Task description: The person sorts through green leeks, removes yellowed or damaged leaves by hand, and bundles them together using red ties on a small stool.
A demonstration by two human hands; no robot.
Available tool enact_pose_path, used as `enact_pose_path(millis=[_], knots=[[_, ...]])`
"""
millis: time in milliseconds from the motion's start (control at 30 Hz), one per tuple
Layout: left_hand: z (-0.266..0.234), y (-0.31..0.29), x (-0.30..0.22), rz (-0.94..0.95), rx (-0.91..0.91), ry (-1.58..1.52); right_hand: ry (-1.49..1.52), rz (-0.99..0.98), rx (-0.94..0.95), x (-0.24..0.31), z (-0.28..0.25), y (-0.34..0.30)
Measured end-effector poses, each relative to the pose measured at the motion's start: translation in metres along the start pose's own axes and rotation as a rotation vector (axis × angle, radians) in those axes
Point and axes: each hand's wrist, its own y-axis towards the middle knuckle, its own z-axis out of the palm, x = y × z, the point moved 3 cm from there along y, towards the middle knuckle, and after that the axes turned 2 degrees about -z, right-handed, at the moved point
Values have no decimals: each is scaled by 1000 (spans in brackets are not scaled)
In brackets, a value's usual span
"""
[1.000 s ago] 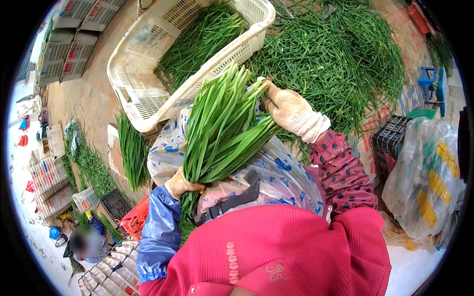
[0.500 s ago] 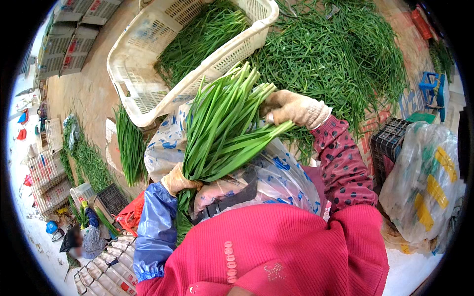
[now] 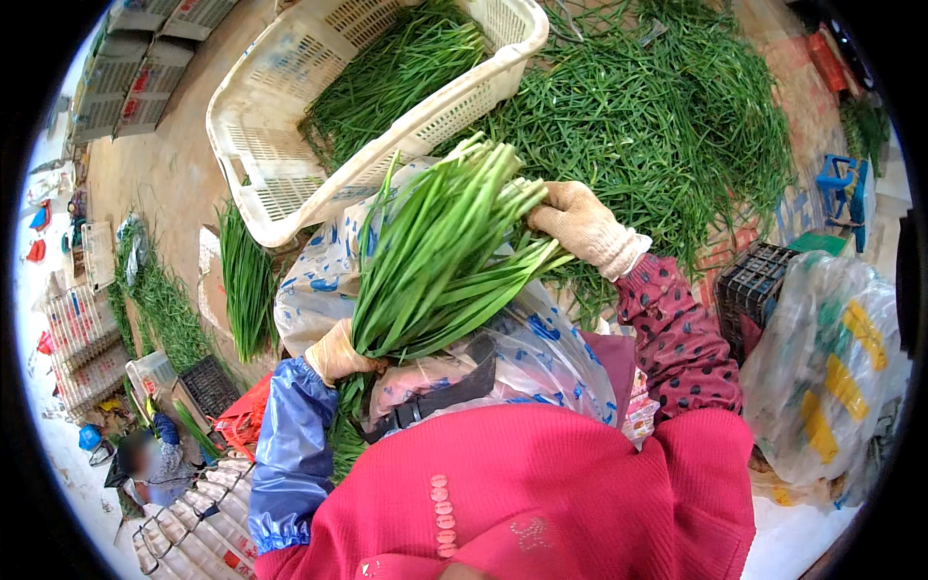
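Note:
A thick bunch of garlic chives [image 3: 440, 261] lies slanted across my lap, over a clear plastic apron with blue marks [image 3: 570, 358]. Its pale cut ends point up and right, while the leaves run down to the left. Wearing a cream work glove, my left hand [image 3: 340, 353] is closed on the leafy lower end, its fingers partly hidden under the bunch. My right hand [image 3: 583, 227], gloved too, has its thumb and fingers pinched at the pale stem ends.
A cream plastic basket [image 3: 261, 145] holding more chives stands ahead to the left. Beyond my right hand spreads a large heap of loose chives [image 3: 657, 126]. A black crate [image 3: 754, 280] and a clear plastic bag with yellow stripes [image 3: 822, 367] sit at right. Another person [image 3: 159, 464] is at lower left.
My right hand has shifted slightly at the stem ends, its fingers now more closed. The pale ends sit closer together, and my left hand has moved slightly left.

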Motion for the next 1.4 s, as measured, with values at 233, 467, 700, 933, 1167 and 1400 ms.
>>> enact_pose_path(millis=[233, 467, 700, 933, 1167, 1400], knots=[[7, 2, -12, 220, -56, 56, 472, -237, -612, 0, -65, 3], [17, -3, -14, 247, -67, 124, 227, -12, 107, 22, -65, 19], [18, 0, -7, 306, -113, 354, 239, -133, -334, 33, -49, 28], [20, -5, -13, 239, -173, 150, -982, -453, -229, 103, 4, -33], [17, 1, -13, 322, -134, 193, -827, -263, -268, 69, 8, 23], [13, 1, -9, 279, -114, 100, -168, -12, -271, 38, -81, 5]])
